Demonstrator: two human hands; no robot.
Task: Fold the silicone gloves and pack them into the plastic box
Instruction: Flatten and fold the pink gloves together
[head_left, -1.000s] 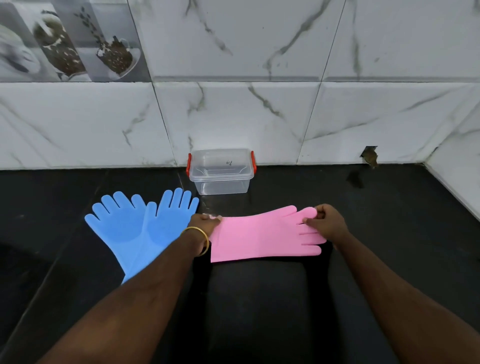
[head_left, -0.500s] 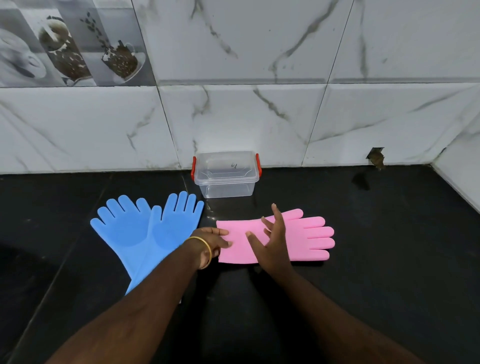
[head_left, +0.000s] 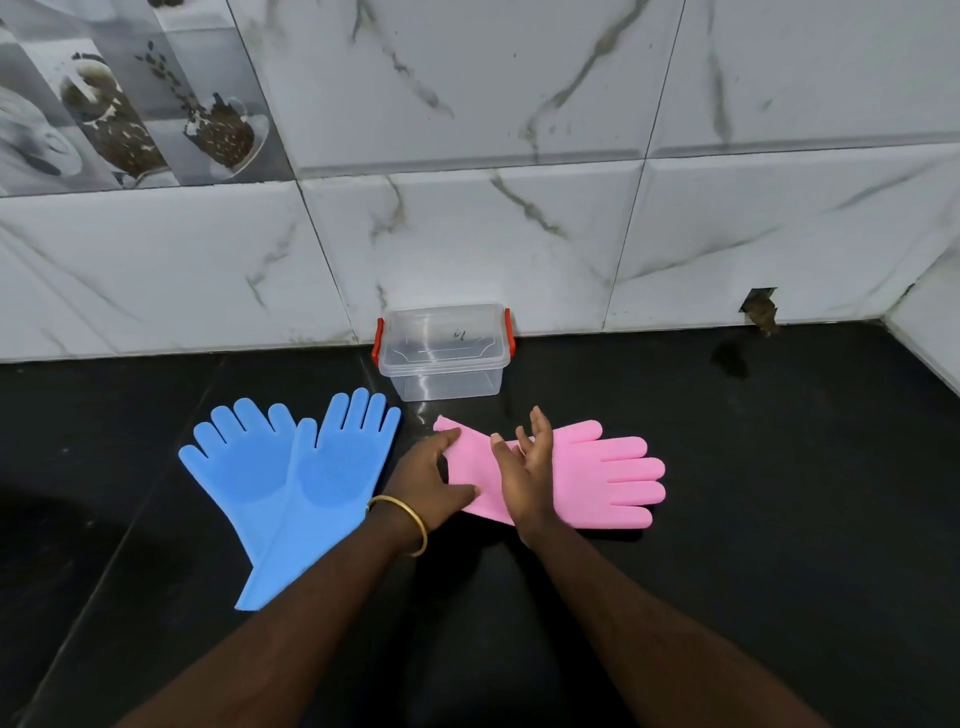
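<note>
While the left hand (head_left: 434, 480) pinched the cuff end of the pink silicone gloves (head_left: 597, 480) and began lifting it off the black counter (head_left: 779, 467), the right hand (head_left: 524, 467) stood edge-on across the middle, fingers spread and gripping nothing. That edge looked like the crease line, so the cuff was best carried over it squarely toward the fingers, then pressed flat, since silicone tends to spring open. Just left, the blue silicone gloves (head_left: 291, 478) lay unfolded; the clear plastic box (head_left: 441, 353) sat lidded against the tiled wall (head_left: 519, 234).
</note>
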